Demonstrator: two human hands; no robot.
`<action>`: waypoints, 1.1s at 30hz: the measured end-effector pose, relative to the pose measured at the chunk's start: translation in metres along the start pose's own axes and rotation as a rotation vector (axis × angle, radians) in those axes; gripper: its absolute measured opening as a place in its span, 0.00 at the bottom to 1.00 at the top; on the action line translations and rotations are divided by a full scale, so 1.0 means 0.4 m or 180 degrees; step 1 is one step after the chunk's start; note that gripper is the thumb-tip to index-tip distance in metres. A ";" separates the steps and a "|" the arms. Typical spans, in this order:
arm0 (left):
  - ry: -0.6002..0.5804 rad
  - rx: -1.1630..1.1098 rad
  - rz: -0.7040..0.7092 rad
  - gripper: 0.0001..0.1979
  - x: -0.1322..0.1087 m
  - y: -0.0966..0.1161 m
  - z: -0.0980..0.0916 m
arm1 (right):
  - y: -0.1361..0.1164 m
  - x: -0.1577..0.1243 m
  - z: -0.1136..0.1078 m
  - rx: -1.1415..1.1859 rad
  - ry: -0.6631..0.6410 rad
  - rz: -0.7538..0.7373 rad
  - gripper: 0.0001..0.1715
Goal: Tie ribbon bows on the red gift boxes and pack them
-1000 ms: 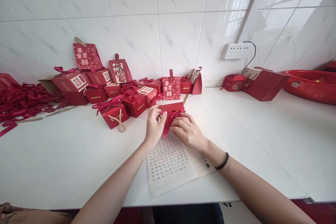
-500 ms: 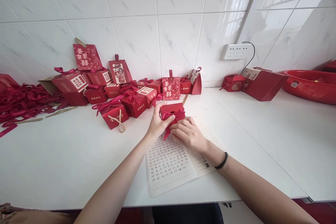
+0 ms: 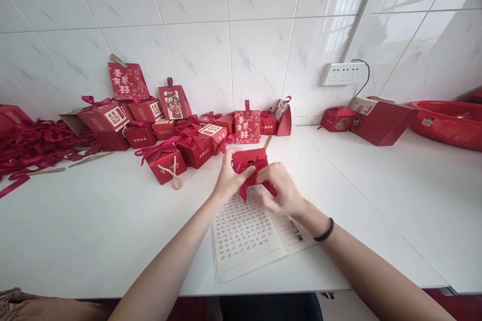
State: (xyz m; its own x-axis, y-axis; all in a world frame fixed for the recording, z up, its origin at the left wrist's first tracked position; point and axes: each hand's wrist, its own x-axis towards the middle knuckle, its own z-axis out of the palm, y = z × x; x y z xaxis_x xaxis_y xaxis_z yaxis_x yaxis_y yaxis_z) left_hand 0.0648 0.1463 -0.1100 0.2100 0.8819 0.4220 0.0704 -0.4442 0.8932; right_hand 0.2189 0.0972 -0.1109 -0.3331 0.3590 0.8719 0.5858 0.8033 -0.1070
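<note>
A small red gift box (image 3: 249, 155) is in my left hand (image 3: 229, 176), which grips its left side with the thumb pressed on the front. A dark pink ribbon (image 3: 244, 192) is tied round the box in a bow, with its tails hanging below. Close by on the right is my right hand (image 3: 284, 191), its fingers smeared by motion near the ribbon's right tail. Whether those fingers touch the ribbon I cannot tell. Under both hands lies an open notebook (image 3: 244, 246) with handwritten rows, and a pen (image 3: 295, 229) rests on its right page.
Several red gift boxes (image 3: 166, 165) stand along the tiled wall. Loose ribbons (image 3: 45, 140) are heaped at the left. At the right are a larger red box (image 3: 387, 123) and a red plastic basket (image 3: 444, 128). A power strip (image 3: 341, 74) is on the wall.
My right hand has pulled slightly back and right from the box front, its fingers spreading. The ribbon's right tail now shows. My left hand keeps its hold on the box.
</note>
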 end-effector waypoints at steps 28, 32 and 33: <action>0.0935 0.0745 0.0375 0.09 -0.040 0.016 0.028 | 0.029 0.007 0.062 0.1305 0.0951 0.2689 0.17; 0.1054 0.0862 0.0428 0.06 -0.045 0.001 0.039 | 0.029 0.001 0.070 0.1547 0.1098 0.2745 0.17; 0.1088 0.0889 0.0472 0.06 -0.045 -0.003 0.041 | 0.029 0.001 0.071 0.1696 0.1122 0.2781 0.18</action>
State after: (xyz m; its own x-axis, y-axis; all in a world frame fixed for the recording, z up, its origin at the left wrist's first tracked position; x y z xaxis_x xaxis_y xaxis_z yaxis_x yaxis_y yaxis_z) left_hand 0.0770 0.1284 -0.1212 -0.0925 0.7862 0.6110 0.3338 -0.5536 0.7630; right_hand 0.2047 0.1203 -0.1255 0.3249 0.8192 0.4725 0.0927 0.4697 -0.8780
